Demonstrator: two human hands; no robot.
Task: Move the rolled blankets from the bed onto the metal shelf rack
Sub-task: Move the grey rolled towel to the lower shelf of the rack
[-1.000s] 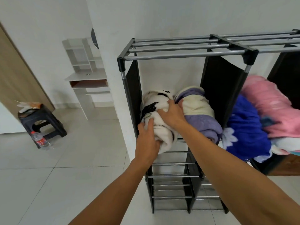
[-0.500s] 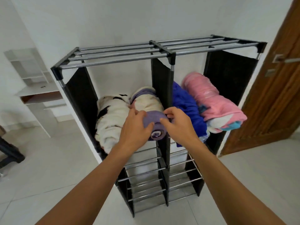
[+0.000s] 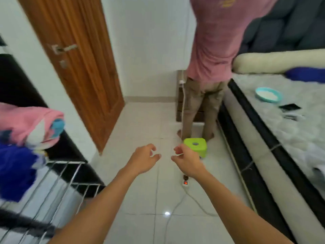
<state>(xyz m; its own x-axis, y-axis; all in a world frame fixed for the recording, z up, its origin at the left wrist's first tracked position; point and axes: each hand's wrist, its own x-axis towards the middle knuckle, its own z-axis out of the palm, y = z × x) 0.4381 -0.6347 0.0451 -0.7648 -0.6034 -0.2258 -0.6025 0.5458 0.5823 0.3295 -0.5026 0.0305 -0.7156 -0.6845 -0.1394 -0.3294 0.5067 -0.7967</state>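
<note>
**Both hands free, between the rack and the bed**

The left hand [image 3: 143,160] and the right hand [image 3: 187,162] are near the centre of the frame, close to each other but not touching. The fingers of both are loosely curled and hold nothing. Under them is only the white tiled floor [image 3: 140,226], with a power strip [image 3: 185,181] and its cable just below the right wrist.

A little above the right hand stands a green plastic stool [image 3: 195,146]. Behind it another person [image 3: 211,59] in a pink shirt stands close against the bed [image 3: 281,131], which fills the right side of the frame.

At the left edge is the metal shelf rack [image 3: 58,176]. A pink rolled blanket [image 3: 26,124] and a blue rolled blanket [image 3: 15,169] lie on it, one against the other, both blurred. On the bed, at the upper right, I see a dark blue bundle [image 3: 306,75] in front of a long cream bolster [image 3: 277,61]; perhaps it is one more blanket, but it is too blurred to say. A teal bowl [image 3: 268,94] also lies on the bed.

Such a roll is probably soft, light and bulky, not slippery and not fragile. I judge it should be taken with two hands, one at each end and from below, so the roll does not open.
</note>
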